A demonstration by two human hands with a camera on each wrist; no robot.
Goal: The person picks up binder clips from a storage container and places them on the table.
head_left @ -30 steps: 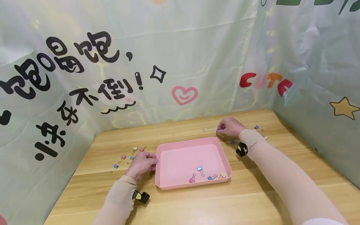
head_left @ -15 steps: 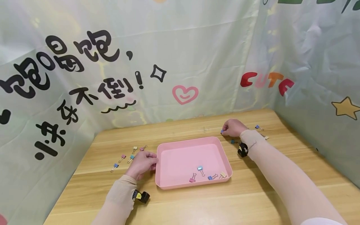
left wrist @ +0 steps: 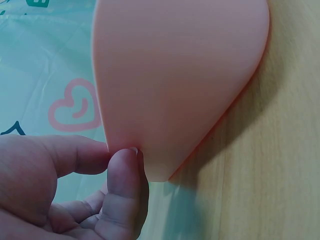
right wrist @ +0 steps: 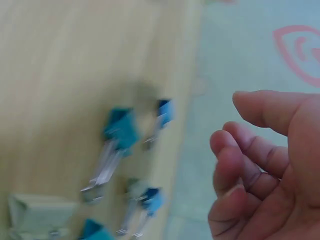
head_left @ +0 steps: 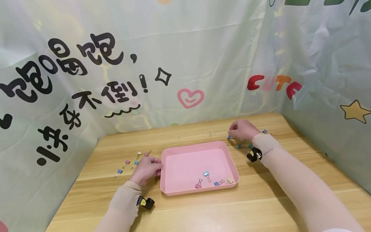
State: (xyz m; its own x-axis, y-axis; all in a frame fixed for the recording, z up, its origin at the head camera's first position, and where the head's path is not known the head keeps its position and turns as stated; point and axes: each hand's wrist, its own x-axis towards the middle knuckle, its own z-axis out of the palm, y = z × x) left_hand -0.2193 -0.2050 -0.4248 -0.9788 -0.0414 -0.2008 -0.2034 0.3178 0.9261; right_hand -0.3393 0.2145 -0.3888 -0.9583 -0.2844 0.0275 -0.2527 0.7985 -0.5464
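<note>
My left hand pinches the left wall of a shallow pink tray, thumb and index finger at the rim in the left wrist view. Inside the tray are a pink, a light blue, a dark blue and a cream binder clip. My right hand hovers beyond the tray's far right corner with nothing in it; thumb and fingertips are apart in the right wrist view. A blue binder clip lies just below its fingertips, and a teal binder clip is closer to the tray.
More binder clips are on the right, one a blue clip, partly hidden by the right arm. To the left of the tray lie several others, including a pink clip and a cream clip. A printed curtain stands behind the table.
My right hand held the blue binder clip, drew it slightly right and let it go onto the table, then lifted off it. The left hand and tray stayed put.
</note>
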